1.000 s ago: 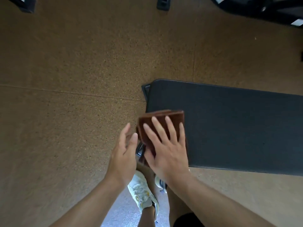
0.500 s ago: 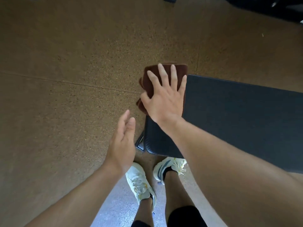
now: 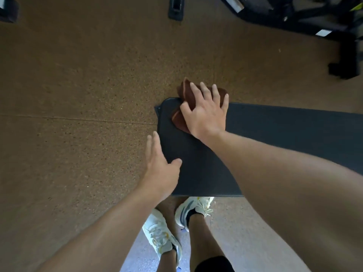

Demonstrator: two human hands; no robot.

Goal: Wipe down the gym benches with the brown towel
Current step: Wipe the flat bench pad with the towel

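Fingers (image 3: pixel 204 93) of the right hand (image 3: pixel 206 116) spread flat, pressing the folded brown terry towel (image 3: pixel 183 118) onto the far corner of the dark padded vinyl gym bench (image 3: pixel 275 134). Flat palm probably so the push spreads over the cloth and it drags evenly. Towel lies under palm and fingers, bunched on its left side; its far edge sticks out past the bench's far rim, fingertips reaching over that overhang. One flap shows left of the thumb, on the pad.

Left hand (image 3: pixel 159 165) relaxed, fingers straight and close together, thumb lying on the pad at the bench's end edge, holding nothing; likely steadying the body or the bench, can't tell how firmly it touches.

Step looks like wiping the end section; the long run of pad to the right likely remains.

Speckled brown rubber floor (image 3: pixel 78 95) around; white sneakers (image 3: pixel 161 234) below the bench end; black equipment frame (image 3: pixel 314 18) top right.
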